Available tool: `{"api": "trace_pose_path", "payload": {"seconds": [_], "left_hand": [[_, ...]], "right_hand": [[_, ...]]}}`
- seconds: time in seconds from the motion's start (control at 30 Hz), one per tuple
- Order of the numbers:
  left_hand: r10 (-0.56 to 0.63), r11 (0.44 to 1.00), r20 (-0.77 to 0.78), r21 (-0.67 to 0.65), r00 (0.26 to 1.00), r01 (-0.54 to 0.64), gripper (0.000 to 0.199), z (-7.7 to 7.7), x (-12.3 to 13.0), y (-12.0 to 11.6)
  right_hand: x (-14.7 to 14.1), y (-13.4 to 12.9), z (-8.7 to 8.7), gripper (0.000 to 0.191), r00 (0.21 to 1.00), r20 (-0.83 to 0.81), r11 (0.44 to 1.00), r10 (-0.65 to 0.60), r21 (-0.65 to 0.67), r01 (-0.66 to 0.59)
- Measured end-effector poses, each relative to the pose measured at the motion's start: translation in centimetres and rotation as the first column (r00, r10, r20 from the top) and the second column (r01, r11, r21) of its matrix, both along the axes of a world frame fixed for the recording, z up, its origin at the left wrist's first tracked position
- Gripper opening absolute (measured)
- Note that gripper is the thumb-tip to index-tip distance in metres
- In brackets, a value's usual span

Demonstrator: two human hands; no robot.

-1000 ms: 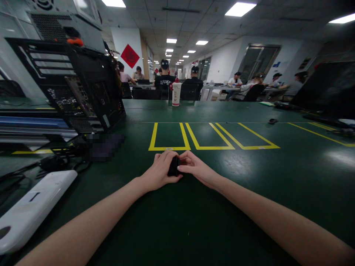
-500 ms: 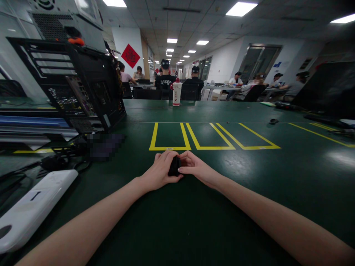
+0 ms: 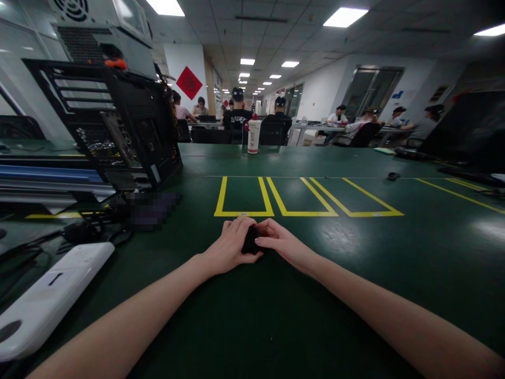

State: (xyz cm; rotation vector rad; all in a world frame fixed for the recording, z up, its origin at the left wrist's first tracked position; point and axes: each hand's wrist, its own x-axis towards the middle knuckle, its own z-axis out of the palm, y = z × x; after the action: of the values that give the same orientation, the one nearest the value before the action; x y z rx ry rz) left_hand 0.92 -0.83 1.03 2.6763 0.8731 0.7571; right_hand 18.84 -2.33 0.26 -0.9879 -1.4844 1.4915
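Note:
A small black blocky object (image 3: 250, 242) is between my two hands, low over the green table (image 3: 272, 310). Its kind does not show, as fingers cover much of it. My left hand (image 3: 232, 246) is closed around its left side, the fingers over the top and the thumb along the near side. From the right, my right hand (image 3: 282, 241) pinches at it with thumb and curled fingers. Just beyond the hands, yellow tape outlines (image 3: 244, 213) mark the table top.
At the left stand an open black computer case (image 3: 130, 121), dark cables (image 3: 74, 231) and a long white device (image 3: 59, 295). A white cup (image 3: 253, 136) is at the far edge. A small dark ring-like item (image 3: 392, 176) lies right. Several people sit at tables behind.
The view has shifted slightly, so everything appears a little further right and lower. Both hands keep their hold on the black object, with hardly any finger movement.

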Motion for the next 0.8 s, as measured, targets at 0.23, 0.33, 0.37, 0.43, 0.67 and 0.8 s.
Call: {"api": "trace_pose_path", "payload": {"seconds": [0.23, 0.33, 0.37, 0.43, 0.67, 0.8], "left_hand": [[0.001, 1.000, -0.006, -0.004, 1.000, -0.001, 0.051, -0.02, -0.04, 0.02], [-0.015, 1.000, -0.013, -0.006, 1.000, 0.015, 0.051, 0.29, -0.06, -0.09], [-0.017, 1.000, -0.016, -0.007, 1.000, 0.017, 0.050, 0.39, -0.06, -0.13], [-0.020, 1.000, -0.022, -0.009, 1.000, 0.020, 0.049, 0.53, -0.07, -0.19], [-0.001, 1.000, -0.004, -0.021, 1.000, 0.001, 0.050, 0.36, -0.11, -0.14], [0.000, 1.000, 0.000, -0.025, 1.000, 0.000, 0.050, 0.14, -0.11, 0.00]], "right_hand": [[-0.03, -0.47, 0.65, 0.027, 1.000, -0.012, 1.000, 0.024, 0.010, -0.024], [-0.13, -0.46, 0.68, 0.023, 1.000, 0.008, 1.000, -0.019, -0.004, 0.019], [-0.15, -0.44, 0.67, 0.024, 0.999, 0.017, 0.999, -0.030, -0.011, 0.031], [-0.16, -0.39, 0.67, 0.027, 0.998, 0.038, 0.999, -0.042, -0.026, 0.044], [-0.06, -0.40, 0.68, 0.029, 1.000, 0.002, 1.000, -0.010, -0.021, 0.010], [0.12, -0.25, 0.49, 0.036, 0.999, -0.043, 0.998, -0.023, -0.053, 0.021]]}}
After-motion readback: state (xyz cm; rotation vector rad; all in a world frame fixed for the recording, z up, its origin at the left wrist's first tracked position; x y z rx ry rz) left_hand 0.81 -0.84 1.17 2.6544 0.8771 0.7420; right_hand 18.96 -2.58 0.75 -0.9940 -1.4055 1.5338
